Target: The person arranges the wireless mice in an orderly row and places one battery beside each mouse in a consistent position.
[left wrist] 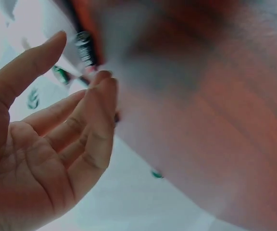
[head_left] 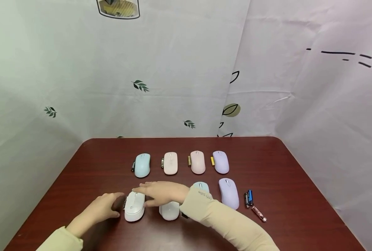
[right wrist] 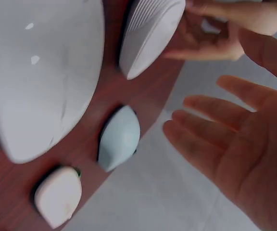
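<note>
A white mouse (head_left: 134,209) lies at the front left of the table between my two hands, with a dark battery (left wrist: 84,50) along its left side. My left hand (head_left: 102,208) is beside that battery, its thumb apart from loosely bent fingers and nothing between them. Reaching in from the right, my right hand (head_left: 162,192) has its fingers spread over the mouse's far right edge. In the right wrist view its palm and straight fingers (right wrist: 210,132) show bare. Below this hand lies a second white mouse (head_left: 169,212), partly covered by it.
Along the back stand a light blue mouse (head_left: 142,165), a cream mouse (head_left: 170,163), a pink mouse (head_left: 198,162) and a purple mouse (head_left: 221,162), each with a battery at its left. Another purple mouse (head_left: 229,194) and loose batteries (head_left: 259,213) lie right. My sleeve partly hides another blue mouse (head_left: 201,185).
</note>
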`<action>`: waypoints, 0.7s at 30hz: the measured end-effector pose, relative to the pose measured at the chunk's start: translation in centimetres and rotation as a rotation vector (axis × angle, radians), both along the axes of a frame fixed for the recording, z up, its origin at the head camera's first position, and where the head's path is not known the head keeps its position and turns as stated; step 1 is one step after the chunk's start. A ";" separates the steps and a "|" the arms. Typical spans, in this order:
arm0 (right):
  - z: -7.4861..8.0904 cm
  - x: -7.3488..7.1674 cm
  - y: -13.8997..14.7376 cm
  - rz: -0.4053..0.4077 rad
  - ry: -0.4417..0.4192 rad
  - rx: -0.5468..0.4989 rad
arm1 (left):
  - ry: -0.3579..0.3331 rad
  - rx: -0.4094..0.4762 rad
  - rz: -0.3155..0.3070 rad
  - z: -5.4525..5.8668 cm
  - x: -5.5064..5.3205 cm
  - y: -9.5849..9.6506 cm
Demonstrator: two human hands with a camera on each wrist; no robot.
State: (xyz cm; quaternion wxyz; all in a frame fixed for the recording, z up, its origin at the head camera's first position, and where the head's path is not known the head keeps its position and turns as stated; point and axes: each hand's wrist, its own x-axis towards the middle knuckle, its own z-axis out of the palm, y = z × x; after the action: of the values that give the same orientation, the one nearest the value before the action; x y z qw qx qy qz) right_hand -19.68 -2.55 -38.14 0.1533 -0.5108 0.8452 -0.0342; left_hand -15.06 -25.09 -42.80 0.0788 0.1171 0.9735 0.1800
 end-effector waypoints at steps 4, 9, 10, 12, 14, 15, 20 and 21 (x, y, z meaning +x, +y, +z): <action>0.6 -0.7 1.8 0.029 0.039 -0.095 | 0.027 -0.054 -0.002 0.9 0.5 0.0; 1.3 -1.5 4.6 -0.010 -0.014 -0.227 | 0.063 -0.032 -0.031 1.7 1.3 0.5; 1.4 -1.7 5.2 -0.011 -0.021 -0.257 | 0.070 -0.019 -0.038 1.8 1.5 0.8; 1.6 -2.0 6.5 -0.014 -0.027 -0.313 | 0.098 -0.002 -0.050 1.9 2.0 1.3; 1.8 -2.3 8.0 -0.026 -0.020 -0.363 | 0.156 0.002 -0.059 2.1 2.5 1.9; 1.9 -2.5 8.7 -0.036 -0.016 -0.386 | 0.194 0.003 -0.066 2.3 2.7 2.3; 1.7 -3.6 13.0 -0.148 0.041 -0.460 | 0.363 0.046 -0.094 2.8 2.4 4.0; 1.6 -3.9 13.9 -0.174 0.056 -0.466 | 0.384 0.061 -0.102 2.8 2.2 4.3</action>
State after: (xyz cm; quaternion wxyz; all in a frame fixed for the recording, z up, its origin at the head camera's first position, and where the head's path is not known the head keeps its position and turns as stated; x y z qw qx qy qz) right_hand -23.56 11.40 -36.56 0.0044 -0.4584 0.8592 -0.2273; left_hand -12.84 -20.82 -39.96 -0.1028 0.2009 0.9575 0.1797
